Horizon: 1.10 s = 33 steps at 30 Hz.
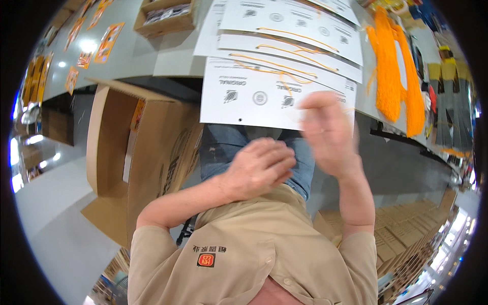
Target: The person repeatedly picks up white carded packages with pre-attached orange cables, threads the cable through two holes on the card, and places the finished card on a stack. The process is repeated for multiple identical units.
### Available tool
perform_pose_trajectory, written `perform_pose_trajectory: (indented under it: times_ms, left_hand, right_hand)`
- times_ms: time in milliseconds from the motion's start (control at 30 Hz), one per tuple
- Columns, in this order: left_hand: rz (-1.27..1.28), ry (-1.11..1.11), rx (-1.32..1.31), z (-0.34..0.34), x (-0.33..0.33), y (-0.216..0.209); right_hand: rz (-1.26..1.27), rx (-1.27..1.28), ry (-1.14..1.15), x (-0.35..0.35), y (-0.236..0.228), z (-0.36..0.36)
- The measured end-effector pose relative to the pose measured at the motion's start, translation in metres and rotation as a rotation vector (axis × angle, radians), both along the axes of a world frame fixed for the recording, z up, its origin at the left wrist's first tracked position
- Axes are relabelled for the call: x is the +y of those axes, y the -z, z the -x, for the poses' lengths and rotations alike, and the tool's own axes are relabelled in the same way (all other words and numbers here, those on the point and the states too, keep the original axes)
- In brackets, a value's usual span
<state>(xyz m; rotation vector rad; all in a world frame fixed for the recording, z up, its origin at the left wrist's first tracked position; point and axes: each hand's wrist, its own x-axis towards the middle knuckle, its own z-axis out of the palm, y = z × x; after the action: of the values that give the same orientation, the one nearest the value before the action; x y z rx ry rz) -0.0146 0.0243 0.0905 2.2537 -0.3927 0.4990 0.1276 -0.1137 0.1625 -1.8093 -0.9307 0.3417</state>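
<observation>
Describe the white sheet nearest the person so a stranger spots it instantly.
Start at the grey table, then find the overlapping white printed sheets on it. The target is the nearest sheet, partly hidden by the right hand; unlike its neighbours, it juts past the table's edge toward the jeans.

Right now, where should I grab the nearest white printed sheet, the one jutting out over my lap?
Probably by the left part of its near edge, coming from your side, thumb above and fingers underneath. The white printed sheet juts past the edge of the grey bench, which should leave room below. Your blurred right hand covers its near right part.
</observation>
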Motion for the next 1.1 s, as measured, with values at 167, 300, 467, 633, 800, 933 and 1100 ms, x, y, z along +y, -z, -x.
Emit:
perform_pose_trajectory:
  times_ms: [167, 300, 467, 633, 800, 933, 1100]
  left_hand:
    - [0.615, -0.119, 0.694, 0.026, 0.003, 0.035]
    - [1.365, -0.338, 0.714, 0.029, 0.029, 0.058]
    - [1.624, -0.369, 0.517, 0.022, 0.043, 0.053]
    - [1.568, -0.435, 0.422, 0.010, 0.031, 0.053]
    - [1.400, -0.644, 0.503, 0.014, 0.037, 0.092]
    - [1.808, -0.981, 0.342, 0.043, 0.110, 0.143]
    - [1.720, -0.832, 0.813, 0.046, 0.092, 0.169]
  right_hand:
    - [0.148, -0.101, -0.168, 0.052, 0.049, 0.026]
    - [0.152, -0.145, -0.112, 0.058, 0.053, 0.030]
    - [0.234, -0.248, -0.077, 0.068, 0.052, 0.029]
    - [0.350, -0.425, -0.142, 0.078, 0.055, 0.033]
    - [0.355, -0.413, -0.181, 0.068, 0.052, 0.037]
    - [0.687, -0.205, -0.226, 0.002, 0.022, 0.032]
    - [0.695, 0.039, -0.179, -0.055, 0.006, 0.038]
